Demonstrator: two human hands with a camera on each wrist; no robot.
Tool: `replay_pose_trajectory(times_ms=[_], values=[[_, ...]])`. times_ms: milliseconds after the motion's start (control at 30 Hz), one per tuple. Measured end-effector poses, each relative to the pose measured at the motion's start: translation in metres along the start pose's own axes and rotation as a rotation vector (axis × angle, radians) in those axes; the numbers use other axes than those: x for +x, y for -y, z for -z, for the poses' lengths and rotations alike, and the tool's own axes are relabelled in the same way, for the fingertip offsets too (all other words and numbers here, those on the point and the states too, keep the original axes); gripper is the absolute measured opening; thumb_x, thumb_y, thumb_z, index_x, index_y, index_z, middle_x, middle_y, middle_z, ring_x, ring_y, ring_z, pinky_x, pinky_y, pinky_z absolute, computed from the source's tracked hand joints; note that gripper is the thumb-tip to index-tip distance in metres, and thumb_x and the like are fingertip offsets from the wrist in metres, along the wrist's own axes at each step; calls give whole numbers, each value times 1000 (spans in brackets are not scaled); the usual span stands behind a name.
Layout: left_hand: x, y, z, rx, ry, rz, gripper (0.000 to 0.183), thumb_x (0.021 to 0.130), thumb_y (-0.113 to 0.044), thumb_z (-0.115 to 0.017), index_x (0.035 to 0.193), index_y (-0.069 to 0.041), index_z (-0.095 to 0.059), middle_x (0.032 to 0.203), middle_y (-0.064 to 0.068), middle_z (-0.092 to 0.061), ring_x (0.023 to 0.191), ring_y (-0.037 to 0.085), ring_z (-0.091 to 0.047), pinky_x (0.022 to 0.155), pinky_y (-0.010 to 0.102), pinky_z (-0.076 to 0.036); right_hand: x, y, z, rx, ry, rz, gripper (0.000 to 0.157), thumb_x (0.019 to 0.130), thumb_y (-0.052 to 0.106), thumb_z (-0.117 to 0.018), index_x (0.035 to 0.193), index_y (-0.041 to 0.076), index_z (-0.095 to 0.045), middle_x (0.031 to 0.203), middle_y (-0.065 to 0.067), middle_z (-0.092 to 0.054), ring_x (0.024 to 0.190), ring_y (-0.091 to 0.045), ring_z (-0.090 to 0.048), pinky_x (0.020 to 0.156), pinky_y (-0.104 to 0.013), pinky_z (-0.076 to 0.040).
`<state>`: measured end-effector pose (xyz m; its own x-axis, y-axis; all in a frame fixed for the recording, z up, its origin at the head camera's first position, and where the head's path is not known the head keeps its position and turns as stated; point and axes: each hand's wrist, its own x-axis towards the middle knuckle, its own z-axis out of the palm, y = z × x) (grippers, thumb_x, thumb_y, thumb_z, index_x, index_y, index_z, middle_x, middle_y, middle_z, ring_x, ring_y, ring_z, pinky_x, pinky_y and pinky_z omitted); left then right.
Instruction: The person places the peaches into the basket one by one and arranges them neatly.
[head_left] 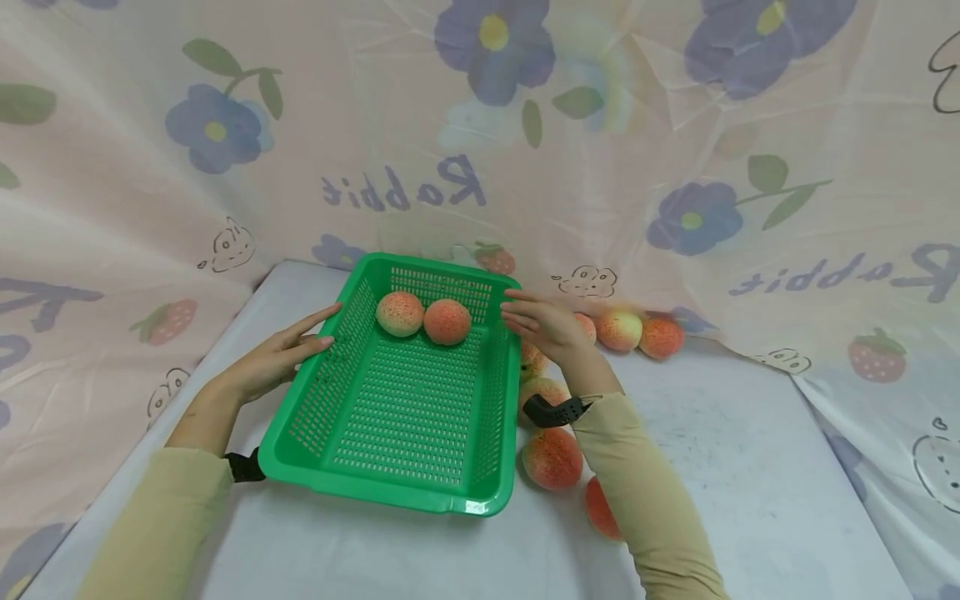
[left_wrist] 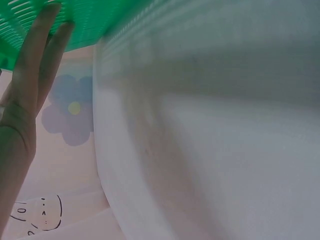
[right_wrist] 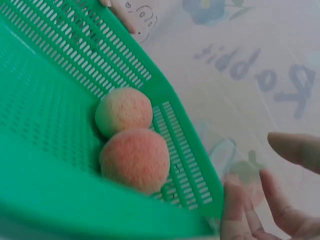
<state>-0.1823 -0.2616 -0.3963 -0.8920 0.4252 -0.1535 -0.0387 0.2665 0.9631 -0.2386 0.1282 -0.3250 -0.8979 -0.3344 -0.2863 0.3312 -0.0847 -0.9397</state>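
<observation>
A green plastic basket with slotted walls stands in front of me. Two fuzzy peaches, a paler one and a redder one, sit side by side at its far end. My left hand is at the left rim. Its thumb tip lies on the edge, and straight fingers reach along the outer wall. At the far right corner is my right hand, fingers extended and fingertips right at the rim. In the right wrist view its thumb stands apart from the basket.
More peaches lie right of the basket, including a red one and another partly under my right sleeve. Farther back are a yellowish peach and a red peach. A printed curtain hangs behind the white table.
</observation>
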Motion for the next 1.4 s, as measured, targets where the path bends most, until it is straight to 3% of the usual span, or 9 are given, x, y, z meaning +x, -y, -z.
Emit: replay_pose_trajectory(times_ms=[167,300,500,633,867,1033,1133,1233,1400], values=[[0,0,-1,9,-7,2,62,103,-34,-43,155,-33,-9,144,31,-35,131,48,-37,103,65,-34,-4,-4,16,-42,-31,-3,52,101,3,-43,150,0,-26,150,-21,-33,129,-26,-45,112,-32,-33],[-2,-1,-1,11,-8,8,62,103,-34,-43,155,-34,-9,149,31,-26,136,49,-29,103,68,-30,-7,-7,25,-21,-53,12,53,99,3,-47,149,-3,-28,121,-9,-59,99,-9,-60,104,-28,-40],[-2,-2,-1,9,-9,9,62,103,-34,-43,155,-35,-9,153,30,-19,138,50,-24,104,71,-25,-11,-9,38,60,-86,-3,55,99,-1,-45,149,-4,-24,92,5,-66,83,-5,-63,84,-18,-48],[-1,-2,-1,13,-10,7,62,103,-34,-43,155,-35,-9,154,30,-17,138,50,-24,104,71,-25,-12,-12,45,42,-103,-13,54,99,-2,-44,149,-4,-24,84,8,-67,82,-3,-63,87,-18,-47],[-1,-3,-1,11,-7,6,62,103,-35,-43,155,-34,-9,156,28,-13,139,50,-22,104,72,-25,-13,-23,57,-95,-133,-32,54,98,2,-49,148,-2,-30,102,7,-58,95,-5,-57,110,-32,-35],[-2,-3,-1,17,-13,5,62,104,-34,-42,155,-33,-9,145,31,-34,127,45,-44,101,64,-37,-13,-32,63,-66,-162,-59,54,96,3,-54,147,-1,-35,95,9,-63,90,-4,-61,95,-23,-46],[-2,-3,-1,23,-14,4,62,104,-34,-42,155,-33,-9,145,31,-33,126,43,-46,101,63,-38,-11,-37,65,-80,-177,-76,54,96,5,-55,146,1,-37,92,11,-66,99,-8,-60,93,-22,-46],[-2,-2,-1,23,-13,7,62,103,-35,-43,155,-35,-8,149,31,-26,130,46,-39,102,67,-34,-8,-43,66,-121,-172,-95,56,96,7,-55,148,3,-35,112,0,-65,123,-20,-48,108,-32,-37],[-1,-1,-1,17,-11,7,62,104,-34,-42,155,-35,-8,153,31,-15,138,51,-22,103,72,-25,-4,-49,69,-144,-144,-122,61,95,9,-55,151,6,-30,151,-20,-34,142,-33,-25,118,-44,-20]])
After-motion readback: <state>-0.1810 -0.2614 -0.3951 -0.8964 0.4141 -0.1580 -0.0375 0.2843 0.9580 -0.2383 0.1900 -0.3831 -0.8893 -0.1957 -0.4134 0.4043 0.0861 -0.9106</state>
